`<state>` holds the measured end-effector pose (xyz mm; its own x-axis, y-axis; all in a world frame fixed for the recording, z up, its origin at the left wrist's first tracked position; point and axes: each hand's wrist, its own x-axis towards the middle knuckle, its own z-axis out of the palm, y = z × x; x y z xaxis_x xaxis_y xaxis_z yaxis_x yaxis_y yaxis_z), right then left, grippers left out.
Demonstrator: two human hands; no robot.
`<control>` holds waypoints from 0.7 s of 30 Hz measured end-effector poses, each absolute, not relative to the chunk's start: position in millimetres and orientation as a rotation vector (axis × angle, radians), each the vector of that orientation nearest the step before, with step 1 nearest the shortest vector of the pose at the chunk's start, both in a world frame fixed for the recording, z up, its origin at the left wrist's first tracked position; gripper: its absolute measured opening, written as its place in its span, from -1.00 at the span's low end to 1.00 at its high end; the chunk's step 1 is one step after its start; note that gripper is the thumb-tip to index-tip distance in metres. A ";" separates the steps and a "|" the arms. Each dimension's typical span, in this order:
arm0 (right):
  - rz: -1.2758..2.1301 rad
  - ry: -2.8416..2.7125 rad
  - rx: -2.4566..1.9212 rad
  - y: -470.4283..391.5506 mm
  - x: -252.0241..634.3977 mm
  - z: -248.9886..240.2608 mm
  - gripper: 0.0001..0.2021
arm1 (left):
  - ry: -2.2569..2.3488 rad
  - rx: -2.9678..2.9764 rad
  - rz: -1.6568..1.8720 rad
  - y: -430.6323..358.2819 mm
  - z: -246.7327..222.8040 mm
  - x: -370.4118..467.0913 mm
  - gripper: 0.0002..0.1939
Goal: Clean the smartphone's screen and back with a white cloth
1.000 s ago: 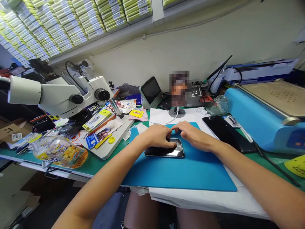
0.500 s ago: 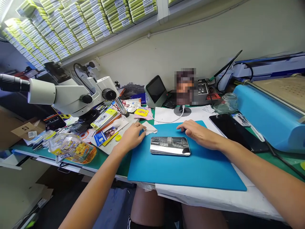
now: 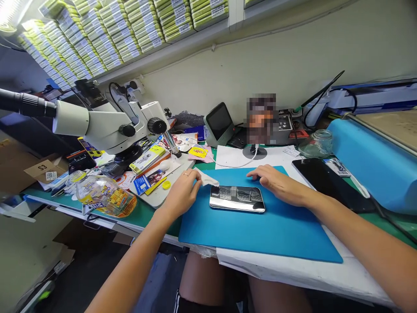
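A smartphone (image 3: 237, 199) lies flat on the blue mat (image 3: 254, 234), its glossy screen reflecting the shelf. My left hand (image 3: 183, 191) pinches a white tissue (image 3: 207, 178) at the phone's upper left; the tissue's far end hangs at the phone's corner. My right hand (image 3: 277, 184) hovers over the mat, or rests on it, to the upper right of the phone. It holds nothing, with the index finger stretched out and the thumb a little apart.
At left stand a microscope (image 3: 107, 126) and a clear plastic jar (image 3: 107, 198). A larger black phone (image 3: 329, 184) lies at right beside a blue machine (image 3: 368, 161). Behind are a small display (image 3: 220, 124), a white cable (image 3: 228, 165) and a glass jar (image 3: 321, 142).
My left hand has taken hold of the tissue and lifted it off the mat toward the phone's corner. The right hand has stayed in place. The view has shifted slightly.
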<state>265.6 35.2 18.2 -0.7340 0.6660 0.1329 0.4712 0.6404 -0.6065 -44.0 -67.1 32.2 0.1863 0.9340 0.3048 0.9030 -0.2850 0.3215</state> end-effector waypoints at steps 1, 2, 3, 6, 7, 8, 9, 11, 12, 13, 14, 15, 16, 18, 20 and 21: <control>0.786 -2.520 -0.904 35.2 265.6 18.1 -0.26 | 1.802 2.375 0.709 -77.6 33.0 -40.2 -0.89; 0.786 -2.522 -0.900 35.4 265.8 17.7 -0.26 | 1.749 2.388 0.734 -87.4 32.9 -35.8 -0.89; 0.787 -2.522 -0.895 35.7 266.1 17.3 -0.27 | 1.729 2.409 0.709 -96.0 32.1 -31.0 -0.89; 0.794 -2.516 -0.882 36.8 267.3 15.2 -0.29 | 1.729 2.484 0.638 -111.3 26.2 -15.7 -0.84; 0.794 -2.515 -0.880 37.0 267.5 14.6 -0.29 | 1.693 2.526 0.615 -113.2 23.9 -11.0 -0.79; 0.792 -2.514 -0.878 37.2 267.6 14.1 -0.29 | 1.632 2.574 0.589 -113.9 21.7 -6.9 -0.73; 0.789 -2.515 -0.875 37.2 267.5 13.8 -0.29 | 1.561 2.621 0.553 -114.0 19.7 -3.5 -0.68; 0.783 -2.520 -0.867 37.0 266.8 14.0 -0.27 | 1.450 2.678 0.474 -113.7 17.1 1.0 -0.60; 0.777 -2.524 -0.862 36.8 266.3 14.4 -0.26 | 1.428 2.683 0.450 -113.9 16.6 2.4 -0.57; 0.769 -2.530 -0.857 36.6 265.8 14.9 -0.26 | 1.430 2.674 0.447 -114.4 16.6 3.4 -0.56; 0.760 -2.536 -0.853 36.4 265.3 15.4 -0.26 | 1.438 2.660 0.456 -115.0 17.3 4.6 -0.55; 0.750 -2.543 -0.849 36.4 264.8 15.8 -0.27 | 1.440 2.649 0.473 -115.5 18.3 6.2 -0.55; 0.740 -2.550 -0.845 36.5 264.5 16.0 -0.30 | 1.435 2.644 0.491 -115.5 19.6 8.5 -0.55; 0.727 -2.562 -0.837 37.1 264.3 15.5 -0.35 | 1.402 2.658 0.507 -113.0 22.3 16.4 -0.56; 0.722 -2.555 -0.833 38.2 264.9 13.7 -0.38 | 1.352 2.690 0.495 -106.4 24.5 28.5 -0.55; 0.723 -2.549 -0.832 38.8 265.3 12.5 -0.39 | 1.325 2.708 0.496 -101.7 25.3 35.6 -0.54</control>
<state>265.3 38.8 12.5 -0.7605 0.6249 0.1765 0.4393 0.6953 -0.5688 35.6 -101.7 25.3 0.5720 0.7811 0.2503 0.7532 -0.6210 0.2167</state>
